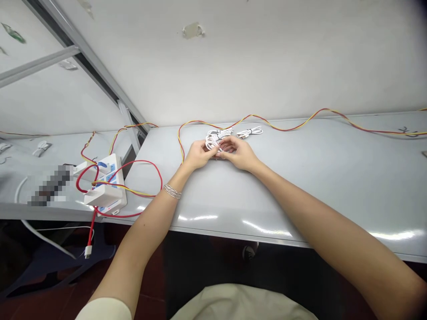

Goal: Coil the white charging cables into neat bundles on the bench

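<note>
Between my two hands is a coiled white cable [211, 143], held a little above the grey shelf. My left hand [197, 155] grips the coil from the left, with thumb and fingers closed on it. From the right, my right hand [239, 154] closes on the same coil, its fingertips partly hidden. Just behind my hands lies another bundled white cable [224, 133] with a dark tie. A further tied white cable [251, 132] rests to its right, near the wall.
A white power strip [115, 171] with plugged-in adapters and red cords stands at the left. A twisted red-yellow wire [287, 130] runs along the wall. A metal frame post [128, 126] rises at the left. The grey shelf's front edge [233, 238] is near me.
</note>
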The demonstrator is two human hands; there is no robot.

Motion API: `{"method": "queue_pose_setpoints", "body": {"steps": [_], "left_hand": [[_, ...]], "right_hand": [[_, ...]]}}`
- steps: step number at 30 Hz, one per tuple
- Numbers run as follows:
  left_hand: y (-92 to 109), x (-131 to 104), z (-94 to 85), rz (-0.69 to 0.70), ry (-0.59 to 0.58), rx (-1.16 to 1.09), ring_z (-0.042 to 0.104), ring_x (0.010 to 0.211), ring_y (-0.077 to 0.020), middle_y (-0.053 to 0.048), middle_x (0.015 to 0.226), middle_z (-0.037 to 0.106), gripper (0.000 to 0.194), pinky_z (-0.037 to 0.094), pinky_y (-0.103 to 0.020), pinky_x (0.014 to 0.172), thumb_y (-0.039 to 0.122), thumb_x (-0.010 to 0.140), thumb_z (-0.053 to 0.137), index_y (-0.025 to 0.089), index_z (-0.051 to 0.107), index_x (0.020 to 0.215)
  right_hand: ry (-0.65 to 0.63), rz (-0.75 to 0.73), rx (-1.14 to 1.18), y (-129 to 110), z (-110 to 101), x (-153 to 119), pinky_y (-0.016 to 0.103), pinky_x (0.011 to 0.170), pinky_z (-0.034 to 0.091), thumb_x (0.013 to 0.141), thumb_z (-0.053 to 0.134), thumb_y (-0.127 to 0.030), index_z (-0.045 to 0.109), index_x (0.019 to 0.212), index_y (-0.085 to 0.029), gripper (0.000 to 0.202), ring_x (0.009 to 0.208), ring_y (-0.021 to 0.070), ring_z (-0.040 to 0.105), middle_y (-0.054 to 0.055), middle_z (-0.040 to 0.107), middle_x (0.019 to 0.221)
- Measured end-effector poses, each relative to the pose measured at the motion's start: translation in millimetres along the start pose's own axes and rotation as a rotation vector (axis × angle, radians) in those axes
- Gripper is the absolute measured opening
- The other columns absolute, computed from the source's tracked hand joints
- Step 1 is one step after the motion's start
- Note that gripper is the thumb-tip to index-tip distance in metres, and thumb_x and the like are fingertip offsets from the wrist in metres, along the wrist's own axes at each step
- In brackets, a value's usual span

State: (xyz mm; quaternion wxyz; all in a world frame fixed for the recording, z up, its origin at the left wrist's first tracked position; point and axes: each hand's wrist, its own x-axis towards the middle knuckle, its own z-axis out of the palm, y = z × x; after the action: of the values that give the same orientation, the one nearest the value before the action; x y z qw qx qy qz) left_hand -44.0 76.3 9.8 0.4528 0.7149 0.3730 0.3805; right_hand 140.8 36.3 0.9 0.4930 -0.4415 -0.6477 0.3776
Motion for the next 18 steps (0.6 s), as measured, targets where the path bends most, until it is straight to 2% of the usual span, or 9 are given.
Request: {"method": "queue_pose_setpoints", "body": {"steps": [7, 10, 18], "left_hand": [[3.4, -2.3, -2.0, -0.038, -0.064, 0.045, 0.063, 0.050, -0.0144, -0.003, 0.057, 0.066, 0.033, 0.049, -0.025, 0.049, 0.046, 0.083, 0.073, 0.015, 0.064, 0.075], [3.4, -2.5, -3.0, -0.066, -0.108, 0.056, 0.061, 0.047, -0.0129, -0.002, 0.055, 0.064, 0.030, 0.044, -0.023, 0.047, 0.043, 0.087, 0.069, 0.016, 0.061, 0.076], [5.5, -3.6, 0.5, -0.067, -0.089, 0.103, 0.044, 0.045, -0.0083, 0.004, 0.048, 0.049, 0.028, 0.034, -0.024, 0.049, 0.028, 0.091, 0.060, 0.018, 0.051, 0.067]], "right_hand": [[0.009, 0.048, 0.034, -1.5, 0.2, -0.3, 0.037, 0.074, 0.057, 0.070, 0.083, -0.038, 0.064, 0.092, -0.018, 0.035, 0.076, 0.0203, 0.068, 0.005, 0.071, 0.083], [0.010, 0.073, 0.044, -2.3, -0.2, -0.2, 0.035, 0.070, 0.055, 0.074, 0.080, -0.039, 0.068, 0.088, -0.018, 0.029, 0.074, 0.0200, 0.068, 0.006, 0.073, 0.082], [0.023, 0.025, -0.014, -3.1, -0.2, -0.4, 0.035, 0.070, 0.054, 0.083, 0.075, -0.036, 0.069, 0.086, -0.017, 0.019, 0.072, 0.0196, 0.067, 0.007, 0.074, 0.081]]}}
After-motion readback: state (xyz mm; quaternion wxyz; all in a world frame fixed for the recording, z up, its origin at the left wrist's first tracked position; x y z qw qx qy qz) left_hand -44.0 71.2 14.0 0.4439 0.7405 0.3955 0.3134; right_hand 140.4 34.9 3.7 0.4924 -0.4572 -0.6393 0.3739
